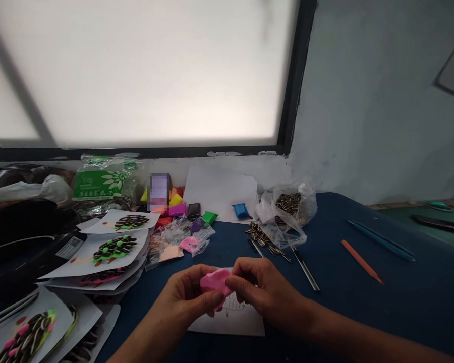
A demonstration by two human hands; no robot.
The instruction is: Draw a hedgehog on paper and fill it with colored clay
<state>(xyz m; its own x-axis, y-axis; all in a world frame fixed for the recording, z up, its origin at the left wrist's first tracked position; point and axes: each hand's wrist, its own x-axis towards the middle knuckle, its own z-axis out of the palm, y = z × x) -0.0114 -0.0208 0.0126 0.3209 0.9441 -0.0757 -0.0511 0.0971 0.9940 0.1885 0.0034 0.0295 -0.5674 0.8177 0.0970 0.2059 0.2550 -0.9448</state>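
A flattened, uneven piece of pink modelling clay (215, 281) is held up between my two hands. My left hand (187, 297) pinches its left and lower edge, thumb in front. At its right edge, the fingertips and thumb of my right hand (259, 287) grip the clay. Under the hands lies a white sheet of paper (245, 325) with a line drawing on it, partly hidden by them. Beyond, small packets of coloured clay lie about, among them a blue packet (241, 210) and an opened bag with pink clay (189, 244).
Stacked cards (115, 249) with sunflower-seed and clay pictures fill the left side. A plastic bag of sunflower seeds (287, 204) stands behind loose seeds (265, 237). Rightward lie a silver pen (306, 269), an orange clay tool (361, 262) and blue tweezers (382, 240).
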